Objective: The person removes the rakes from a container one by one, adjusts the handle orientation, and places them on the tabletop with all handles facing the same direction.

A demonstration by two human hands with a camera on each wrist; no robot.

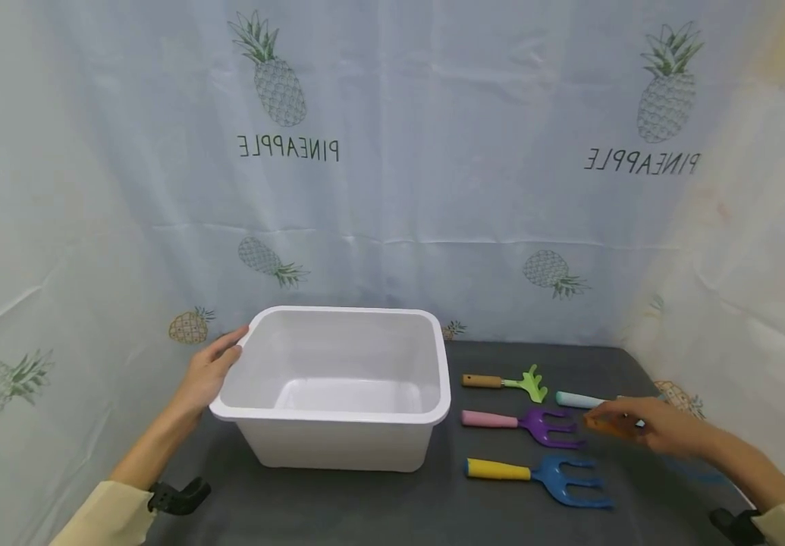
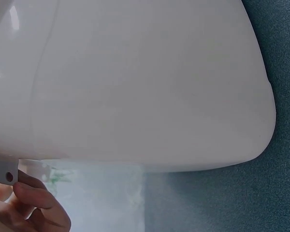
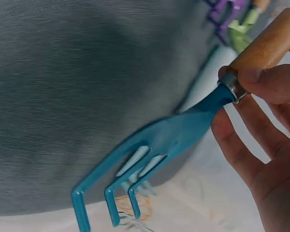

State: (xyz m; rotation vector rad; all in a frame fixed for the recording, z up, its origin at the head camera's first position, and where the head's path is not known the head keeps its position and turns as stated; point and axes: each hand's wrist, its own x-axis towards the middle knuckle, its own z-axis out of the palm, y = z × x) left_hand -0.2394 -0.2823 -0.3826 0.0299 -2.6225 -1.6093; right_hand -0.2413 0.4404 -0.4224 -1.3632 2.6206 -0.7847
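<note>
My left hand grips the left rim of a white plastic basin; the left wrist view shows its curled fingers at the rim beside a small hole. Nothing lies in the visible inside of the basin. On the right, my right hand holds a blue hand rake by its wooden handle, thumb and fingers near the metal collar. The rake's bent tines point away from the palm. Below the rake lies a tool with a pale blue handle, partly hidden by the hand.
Right of the basin lie a green hand rake with a wooden handle, a purple fork with a pink handle, and a blue fork with a yellow handle. Pineapple-print curtains enclose the dark table.
</note>
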